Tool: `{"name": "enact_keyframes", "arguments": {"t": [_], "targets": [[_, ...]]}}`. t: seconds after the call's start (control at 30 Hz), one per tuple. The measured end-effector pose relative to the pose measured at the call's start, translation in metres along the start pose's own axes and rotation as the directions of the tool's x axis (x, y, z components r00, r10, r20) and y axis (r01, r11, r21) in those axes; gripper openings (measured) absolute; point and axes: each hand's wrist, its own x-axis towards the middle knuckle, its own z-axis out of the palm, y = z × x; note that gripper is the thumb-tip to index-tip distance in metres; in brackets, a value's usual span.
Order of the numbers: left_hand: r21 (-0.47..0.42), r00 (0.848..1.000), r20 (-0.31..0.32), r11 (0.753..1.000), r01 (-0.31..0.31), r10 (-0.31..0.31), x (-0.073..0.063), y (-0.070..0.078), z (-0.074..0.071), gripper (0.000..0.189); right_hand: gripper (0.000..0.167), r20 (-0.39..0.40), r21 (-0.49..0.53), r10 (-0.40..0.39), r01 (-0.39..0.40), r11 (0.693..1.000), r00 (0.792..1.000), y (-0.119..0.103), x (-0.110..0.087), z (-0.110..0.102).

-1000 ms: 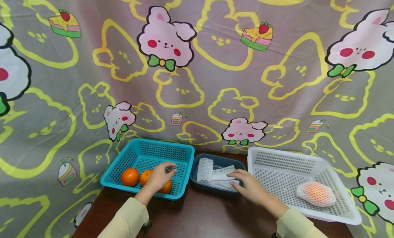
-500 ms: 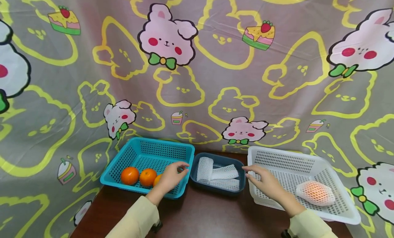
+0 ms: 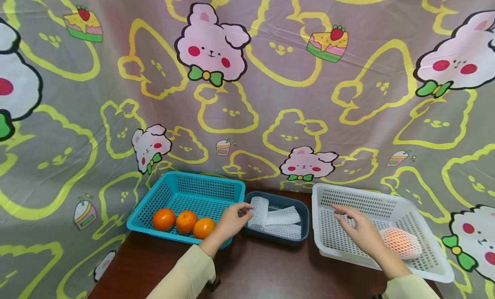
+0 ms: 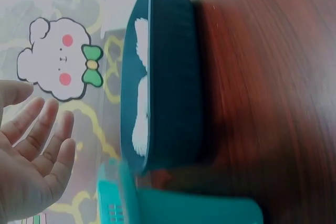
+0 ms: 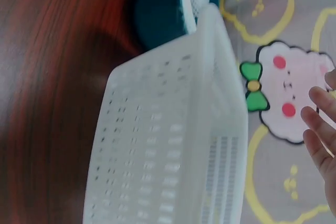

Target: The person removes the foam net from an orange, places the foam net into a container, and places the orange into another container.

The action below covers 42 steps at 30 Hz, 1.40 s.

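My left hand hovers at the left end of a dark blue tray, fingers relaxed and holding nothing. White foam net sleeves lie in that tray. Above the white basket hangs my right hand, its fingers loosely bent around nothing. Partly behind that hand, an orange fruit in a white foam net rests in the white basket. Several oranges, among them one orange, sit along the near side of the teal basket. In the left wrist view the left hand shows spread fingers.
The brown table carries the three containers in a row, with the dark tray between the baskets. A patterned curtain hangs close behind them. The basket walls stand higher than the tabletop.
My left hand has moved right, from over the teal basket to the dark tray's left end. The right hand has moved right from the tray to above the white basket.
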Motion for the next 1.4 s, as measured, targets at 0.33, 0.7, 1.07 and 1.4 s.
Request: {"name": "enact_keyframes", "arguments": {"t": [0.33, 0.7, 1.07, 1.4], "targets": [[-0.045, 0.999, 0.030, 0.999, -0.030, 0.031, 0.011, 0.017, 0.040, 0.020, 0.032, -0.078, -0.070, 0.056, -0.061, 0.996, 0.995, 0.028, -0.019, -0.013], [-0.199, 0.996, 0.088, 0.979, 0.033, -0.016, 0.014, 0.020, 0.075, 0.023, 0.032, -0.029, -0.070, 0.091, -0.093, 0.993, 0.995, 0.045, -0.028, -0.018], [-0.431, 0.982, 0.170, 0.890, 0.147, -0.080, 0.018, 0.033, 0.124, 0.026, 0.034, 0.018, -0.130, 0.170, -0.166, 0.978, 0.985, 0.076, -0.042, -0.031], [-0.540, 0.965, 0.208, 0.804, 0.249, -0.159, 0.016, 0.041, 0.146, 0.030, 0.039, 0.022, -0.149, 0.157, -0.152, 0.977, 0.987, 0.092, -0.055, -0.028]]}}
